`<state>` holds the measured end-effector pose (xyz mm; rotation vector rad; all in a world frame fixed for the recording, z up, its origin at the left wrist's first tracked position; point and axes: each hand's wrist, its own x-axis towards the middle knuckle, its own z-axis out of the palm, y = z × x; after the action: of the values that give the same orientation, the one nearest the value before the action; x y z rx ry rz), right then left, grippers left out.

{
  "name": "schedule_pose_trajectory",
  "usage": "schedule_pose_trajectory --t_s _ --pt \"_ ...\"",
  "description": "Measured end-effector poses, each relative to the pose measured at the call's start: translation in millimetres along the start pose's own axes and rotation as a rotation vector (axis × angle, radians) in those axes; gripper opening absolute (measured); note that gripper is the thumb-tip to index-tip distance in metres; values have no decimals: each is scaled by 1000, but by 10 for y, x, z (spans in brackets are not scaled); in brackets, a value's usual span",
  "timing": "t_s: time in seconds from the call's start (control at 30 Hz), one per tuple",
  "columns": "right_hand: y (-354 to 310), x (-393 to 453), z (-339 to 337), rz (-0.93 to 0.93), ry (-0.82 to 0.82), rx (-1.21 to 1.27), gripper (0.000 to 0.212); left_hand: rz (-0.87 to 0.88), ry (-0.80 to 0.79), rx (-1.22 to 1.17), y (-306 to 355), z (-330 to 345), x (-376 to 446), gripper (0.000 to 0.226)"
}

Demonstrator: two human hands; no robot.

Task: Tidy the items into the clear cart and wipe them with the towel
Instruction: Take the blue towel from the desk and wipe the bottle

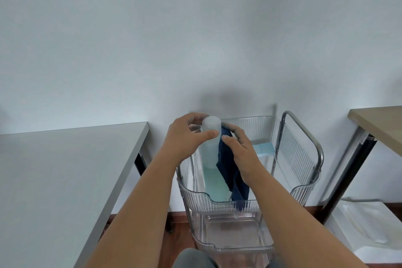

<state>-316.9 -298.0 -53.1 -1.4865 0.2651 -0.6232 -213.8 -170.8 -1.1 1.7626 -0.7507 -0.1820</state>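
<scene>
since the frosted bottle [210, 137], upright at the clear cart's [250, 200] near-left corner, looks light and slick, the left hand [185, 135] clasps its cap end while the right hand [238, 148] presses the soft blue towel [228, 163] to its side.

The cart [250, 199] stands against the wall between two tables [65, 169], with a bottle [210, 137] upright in its top tier.

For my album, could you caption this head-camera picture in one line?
Left hand grips a frosted bottle over the clear cart while the right hand presses a dark blue towel against it.
</scene>
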Motion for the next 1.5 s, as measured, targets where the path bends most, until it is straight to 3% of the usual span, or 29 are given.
schedule_pose_trajectory --t_s 0.3,0.5,0.67,0.93,1.03,1.13,1.27,1.43,1.5 --pt "-86 3 -54 -49 31 -319 32 11 178 -36 -30 140 -10 42" --pt "-122 -2 -61 -79 33 -504 46 4 185 -25 -16 170 -18 42" --pt "-196 109 -136 -42 -137 -457 46 0 146 -13 -4 118 10 40" --pt "-363 274 -269 -68 -393 -422 26 -1 91 -3 11 89 20 36" --pt "-296 246 -285 -82 -347 -431 37 -4 113 -4 -4 118 -5 37" --pt "-188 126 -284 -37 -174 -389 57 9 180 40 -12 160 -28 42" --pt "-67 1 -265 -29 -34 -239 41 -27 131 43 34 152 -19 51" --pt "-54 -8 -222 11 -51 -128 18 -113 49 13 47 40 -19 47" --pt "-88 6 -215 14 -17 -87 22 -121 46 -12 49 46 -11 53"
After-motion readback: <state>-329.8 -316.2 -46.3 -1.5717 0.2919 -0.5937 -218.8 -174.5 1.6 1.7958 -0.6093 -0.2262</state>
